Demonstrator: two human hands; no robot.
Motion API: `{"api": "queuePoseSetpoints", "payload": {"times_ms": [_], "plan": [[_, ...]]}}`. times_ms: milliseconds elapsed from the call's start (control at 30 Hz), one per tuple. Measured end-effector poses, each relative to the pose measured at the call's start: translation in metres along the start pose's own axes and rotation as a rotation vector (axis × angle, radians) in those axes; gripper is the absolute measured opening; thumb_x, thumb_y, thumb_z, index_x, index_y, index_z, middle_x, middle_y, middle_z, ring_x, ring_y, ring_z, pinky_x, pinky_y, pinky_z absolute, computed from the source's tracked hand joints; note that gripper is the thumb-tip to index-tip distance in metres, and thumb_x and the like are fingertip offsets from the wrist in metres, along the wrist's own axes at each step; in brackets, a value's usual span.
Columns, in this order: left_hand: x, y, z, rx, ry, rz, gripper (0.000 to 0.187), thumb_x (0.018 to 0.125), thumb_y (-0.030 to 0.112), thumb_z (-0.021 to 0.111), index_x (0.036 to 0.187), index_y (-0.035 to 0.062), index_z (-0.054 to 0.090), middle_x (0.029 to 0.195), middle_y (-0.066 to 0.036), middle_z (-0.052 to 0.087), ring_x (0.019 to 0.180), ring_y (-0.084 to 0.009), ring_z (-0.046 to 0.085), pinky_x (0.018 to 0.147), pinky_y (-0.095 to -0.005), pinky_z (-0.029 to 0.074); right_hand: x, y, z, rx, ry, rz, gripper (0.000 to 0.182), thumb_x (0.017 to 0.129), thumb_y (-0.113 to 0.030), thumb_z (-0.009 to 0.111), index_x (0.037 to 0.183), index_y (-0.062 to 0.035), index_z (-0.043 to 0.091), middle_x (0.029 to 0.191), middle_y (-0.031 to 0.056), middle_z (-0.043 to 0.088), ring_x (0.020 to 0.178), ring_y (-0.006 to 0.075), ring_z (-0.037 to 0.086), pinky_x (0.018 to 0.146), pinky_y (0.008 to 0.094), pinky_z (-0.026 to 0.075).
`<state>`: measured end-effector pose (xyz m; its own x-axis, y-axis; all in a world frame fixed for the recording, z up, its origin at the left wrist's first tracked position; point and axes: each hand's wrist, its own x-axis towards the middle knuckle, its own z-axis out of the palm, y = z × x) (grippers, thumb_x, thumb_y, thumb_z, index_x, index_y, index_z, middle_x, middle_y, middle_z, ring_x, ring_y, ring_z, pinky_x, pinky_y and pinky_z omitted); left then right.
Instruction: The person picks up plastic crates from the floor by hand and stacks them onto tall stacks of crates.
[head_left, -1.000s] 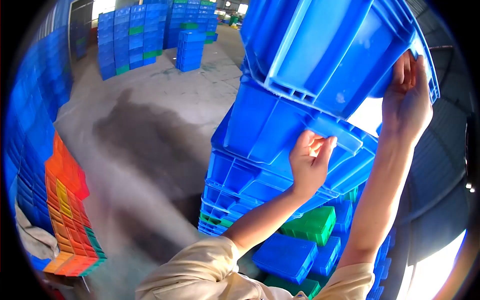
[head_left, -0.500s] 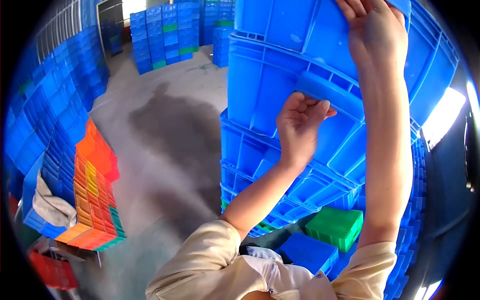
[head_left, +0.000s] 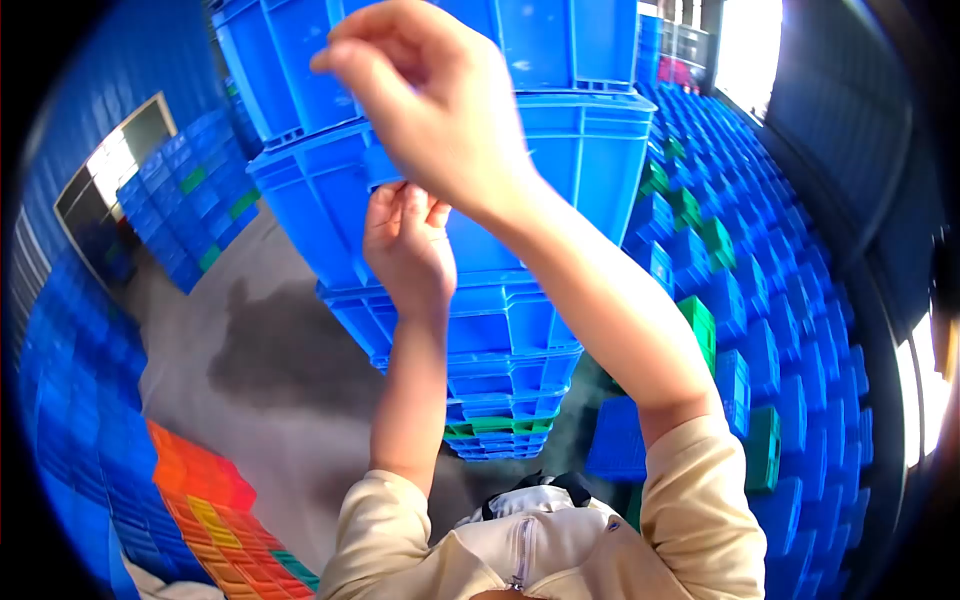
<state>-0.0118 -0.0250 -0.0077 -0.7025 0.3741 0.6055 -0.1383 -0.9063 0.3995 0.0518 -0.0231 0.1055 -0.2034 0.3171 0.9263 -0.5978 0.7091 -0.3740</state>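
Note:
A tall stack of blue crates (head_left: 520, 225) stands directly in front of me. My left hand (head_left: 410, 245) is at the handle lip on the front of the second visible crate, its fingers curled against the lip's underside. Higher up and nearer the camera, my right hand (head_left: 430, 95) is in front of the top visible crate (head_left: 530, 45), with bent fingers and the thumb apart from them. Nothing shows in it. The right wrist covers part of the lip.
Rows of blue and green crates (head_left: 710, 320) fill the right side. Orange and red crates (head_left: 205, 480) stand at lower left, with blue stacks (head_left: 80, 370) behind. More blue crates (head_left: 185, 195) stand near a doorway. Grey floor (head_left: 270, 430) shows left of the stack.
The view has turned to the right, so the stack sits more centrally. My right hand has come down and left from the upper crate, while my left hand remains at the lip.

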Motion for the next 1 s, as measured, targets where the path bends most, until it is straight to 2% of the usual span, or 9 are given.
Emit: {"api": "queuePoseSetpoints", "payload": {"times_ms": [100,167,233,300,400,533,633,833,1000], "plan": [[-0.005,0.050,-0.015,0.480,-0.104,-0.267,0.010,0.084,0.006,0.050,0.088,-0.0023,0.053,0.076,-0.013,0.060,0.071,-0.0183,0.059,0.063,-0.0264,0.048,0.001,-0.031,-0.055,-0.465,0.074,-0.373,0.022,0.083,-0.014,0.052,0.097,0.0033,0.052,0.088,0.0134,0.059,0.083,0.0189,0.057,0.076,0.0278,0.043],[-0.007,0.085,-0.043,0.810,-0.063,0.184,0.022,0.083,0.012,0.053,0.100,-0.0024,0.052,0.073,-0.014,0.060,0.069,-0.0181,0.060,0.059,-0.0218,0.046,0.017,-0.033,-0.097,-0.742,0.217,-0.419,0.028,0.084,-0.016,0.053,0.102,0.0050,0.050,0.094,0.0147,0.058,0.089,0.0200,0.055,0.080,0.0281,0.041],[0.040,0.111,-0.067,0.576,-0.086,0.616,0.019,0.081,0.012,0.056,0.096,-0.0005,0.055,0.081,-0.013,0.061,0.073,-0.0161,0.059,0.062,-0.0219,0.044,0.039,0.003,-0.150,-0.771,0.180,-0.057,0.036,0.082,-0.028,0.057,0.102,0.0008,0.053,0.095,0.0105,0.058,0.083,0.0149,0.053,0.077,0.0253,0.038],[0.078,0.131,-0.049,0.548,0.088,0.641,0.025,0.082,0.014,0.056,0.102,0.0005,0.053,0.094,-0.012,0.059,0.086,-0.0156,0.056,0.071,-0.0251,0.043,0.029,0.009,-0.148,-0.876,0.078,0.477,0.042,0.080,-0.038,0.055,0.096,0.0000,0.057,0.091,0.0106,0.060,0.083,0.0181,0.056,0.075,0.0274,0.041],[0.143,0.137,-0.070,0.673,0.017,0.259,0.040,0.084,0.026,0.053,0.113,-0.0005,0.048,0.112,-0.012,0.051,0.105,-0.0174,0.046,0.088,-0.0293,0.035,0.018,0.024,-0.153,-1.302,0.068,0.106,0.031,0.080,-0.032,0.053,0.090,-0.0036,0.059,0.079,0.0168,0.061,0.078,0.0353,0.057,0.071,0.0395,0.045],[0.168,0.112,-0.080,0.695,-0.255,-0.037,0.059,0.086,0.039,0.047,0.120,-0.0085,0.039,0.125,-0.016,0.041,0.116,-0.0210,0.037,0.097,-0.0283,0.026,0.025,0.005,-0.162,-1.096,0.097,0.053,0.026,0.080,-0.025,0.057,0.082,0.0003,0.060,0.064,0.0036,0.057,0.059,0.0102,0.050,0.056,0.0247,0.041],[0.169,0.116,-0.077,0.945,-0.204,0.151,0.063,0.084,0.043,0.048,0.118,-0.0097,0.041,0.125,-0.019,0.040,0.118,-0.0217,0.035,0.099,-0.0289,0.025,0.016,-0.012,-0.165,-0.940,0.067,0.077,0.027,0.081,-0.026,0.057,0.079,0.0008,0.058,0.062,0.0021,0.054,0.057,0.0080,0.048,0.054,0.0226,0.038],[0.170,0.118,-0.076,0.927,-0.199,0.087,0.070,0.081,0.047,0.050,0.121,-0.0092,0.038,0.125,-0.019,0.041,0.117,-0.0226,0.037,0.098,-0.0287,0.025,0.015,-0.004,-0.167,-0.986,-0.015,0.027,0.026,0.081,-0.026,0.058,0.077,0.0002,0.058,0.060,0.0018,0.053,0.057,0.0068,0.046,0.054,0.0219,0.036],[0.158,0.106,-0.068,0.708,-0.176,-0.062,0.059,0.081,0.038,0.054,0.117,-0.0071,0.043,0.117,-0.014,0.047,0.110,-0.0194,0.043,0.094,-0.0279,0.030,0.012,0.022,-0.159,-1.090,0.166,0.111,0.028,0.078,-0.029,0.060,0.079,-0.0009,0.061,0.061,0.0028,0.056,0.058,0.0084,0.050,0.054,0.0240,0.040]]}}
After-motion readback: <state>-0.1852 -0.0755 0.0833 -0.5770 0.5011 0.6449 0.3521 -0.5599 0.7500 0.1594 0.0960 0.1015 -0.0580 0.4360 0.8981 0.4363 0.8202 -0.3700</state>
